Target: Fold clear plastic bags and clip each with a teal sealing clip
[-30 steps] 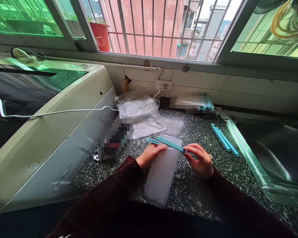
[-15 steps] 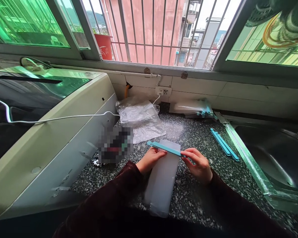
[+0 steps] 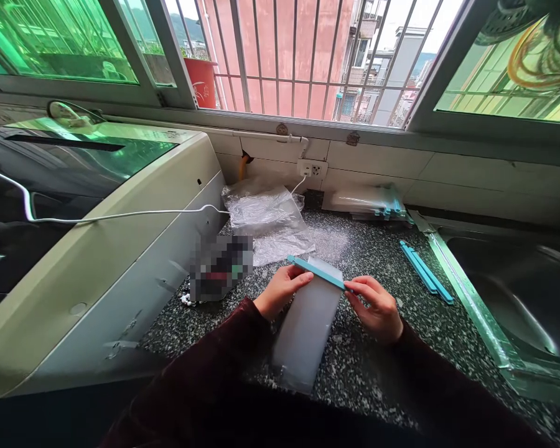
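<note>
A frosted clear plastic bag lies lengthwise on the speckled countertop in front of me. A teal sealing strip runs across its far end. My left hand pinches the bag's left edge just under the strip. My right hand pinches the strip's right end with thumb and fingers. Both sleeves are dark red.
Loose teal strips lie to the right, beside a steel sink. Finished bags with strips are stacked by the wall. Crumpled clear plastic lies at the back. A white appliance with a cable fills the left.
The strip has slid rightward along the bag's top, so less of it sticks out to the left. Both hands stayed at the bag's far end.
</note>
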A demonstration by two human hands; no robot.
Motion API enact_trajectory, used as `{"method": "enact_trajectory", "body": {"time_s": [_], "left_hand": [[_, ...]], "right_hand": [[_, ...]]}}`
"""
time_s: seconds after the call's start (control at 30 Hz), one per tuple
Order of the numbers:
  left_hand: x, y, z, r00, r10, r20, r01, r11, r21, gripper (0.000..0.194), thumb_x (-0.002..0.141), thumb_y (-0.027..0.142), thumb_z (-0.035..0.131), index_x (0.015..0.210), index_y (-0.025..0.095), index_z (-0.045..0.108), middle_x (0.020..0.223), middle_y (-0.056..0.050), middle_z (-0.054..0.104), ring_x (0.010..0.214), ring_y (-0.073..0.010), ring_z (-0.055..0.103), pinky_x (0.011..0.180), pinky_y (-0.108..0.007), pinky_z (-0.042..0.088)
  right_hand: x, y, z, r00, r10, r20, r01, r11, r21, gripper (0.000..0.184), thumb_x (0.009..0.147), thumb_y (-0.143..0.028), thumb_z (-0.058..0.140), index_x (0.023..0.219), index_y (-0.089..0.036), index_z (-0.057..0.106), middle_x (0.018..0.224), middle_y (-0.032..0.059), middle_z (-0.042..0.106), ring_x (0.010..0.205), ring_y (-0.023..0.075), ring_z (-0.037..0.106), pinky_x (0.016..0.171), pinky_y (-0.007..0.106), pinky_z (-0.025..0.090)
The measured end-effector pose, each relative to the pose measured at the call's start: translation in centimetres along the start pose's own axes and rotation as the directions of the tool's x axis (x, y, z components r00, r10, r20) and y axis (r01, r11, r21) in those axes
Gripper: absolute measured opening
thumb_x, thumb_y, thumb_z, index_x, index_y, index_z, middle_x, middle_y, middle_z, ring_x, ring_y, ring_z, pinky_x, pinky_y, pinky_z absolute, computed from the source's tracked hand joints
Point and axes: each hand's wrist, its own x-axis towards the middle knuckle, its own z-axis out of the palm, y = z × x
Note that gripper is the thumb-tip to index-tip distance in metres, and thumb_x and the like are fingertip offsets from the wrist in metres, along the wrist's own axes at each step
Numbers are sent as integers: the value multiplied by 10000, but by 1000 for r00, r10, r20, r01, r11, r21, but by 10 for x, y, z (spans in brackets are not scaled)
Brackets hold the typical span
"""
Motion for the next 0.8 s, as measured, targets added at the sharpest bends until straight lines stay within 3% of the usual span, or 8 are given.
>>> {"method": "enact_trajectory", "body": {"time_s": [0.13, 0.27, 0.33, 0.4, 0.5, 0.63, 0.7, 0.8], "left_hand": [[-1, 4, 1, 998, 23, -57, -24, 999, -25, 431, 592, 527, 682, 701, 119, 597, 649, -9, 560, 621, -117, 452, 595, -238, 347], [1, 1, -1, 992, -6, -128, 7, 1000, 7, 457, 624, 557, 634, 530, 155, 438, 496, 52, 362, 491, -66, 300, 489, -228, 220], [2, -1, -3, 992, -17, -121, 14, 1000, -22, 454, 638, 551, 620, 529, 164, 409, 500, 56, 339, 489, -64, 288, 488, -233, 207], [3, -2, -6, 995, -20, -101, 16, 999, -42, 437, 632, 536, 626, 550, 160, 420, 517, 54, 348, 499, -66, 296, 493, -233, 207], [2, -1, -7, 999, -22, -24, 23, 1000, 11, 436, 618, 530, 635, 544, 151, 432, 515, 56, 344, 504, -65, 293, 494, -230, 197], [-2, 4, -4, 984, -85, 154, 72, 994, 88, 451, 621, 559, 623, 574, 130, 492, 529, 46, 391, 509, -69, 326, 500, -225, 230], [-3, 6, -1, 974, -127, 188, 105, 987, 121, 466, 614, 576, 623, 569, 131, 489, 519, 48, 390, 496, -64, 318, 489, -221, 227], [-4, 5, 0, 972, -144, 184, 111, 978, 176, 481, 608, 597, 614, 548, 145, 461, 505, 53, 371, 486, -64, 300, 477, -224, 210]], "right_hand": [[0, 0, 1, 999, -32, 3, 32, 999, -3, 266, 791, -91, 559, 1017, -217, 621, 821, 51, 593, 725, 142, 604, 621, 268, 537], [-1, -1, 3, 998, -60, 17, 60, 998, 32, 266, 782, -80, 569, 1007, -213, 622, 816, 50, 590, 718, 139, 600, 618, 256, 530], [-2, -3, 3, 999, -13, 36, 10, 996, 87, 240, 774, -113, 596, 993, -209, 623, 817, 48, 594, 707, 138, 596, 626, 259, 528], [-3, -4, 2, 988, 138, 70, -149, 970, 193, 244, 769, -203, 628, 1012, -199, 605, 817, 48, 596, 689, 138, 590, 629, 268, 529], [0, -8, -1, 866, 410, 287, -497, 777, 388, 353, 770, -412, 611, 1025, -170, 577, 806, 54, 611, 656, 140, 579, 559, 256, 505], [5, -15, -2, 603, 448, 660, -782, 496, 378, 450, 704, -567, 602, 846, -141, 602, 665, 6, 575, 552, 108, 493, 473, 220, 399], [4, -18, -1, 540, 454, 709, -824, 457, 335, 449, 675, -574, 623, 739, -130, 589, 587, -23, 505, 522, 87, 428, 470, 210, 351], [1, -20, 1, 508, 471, 721, -845, 433, 313, 449, 663, -569, 632, 657, -128, 548, 556, -37, 439, 524, 74, 365, 473, 204, 301]]}}
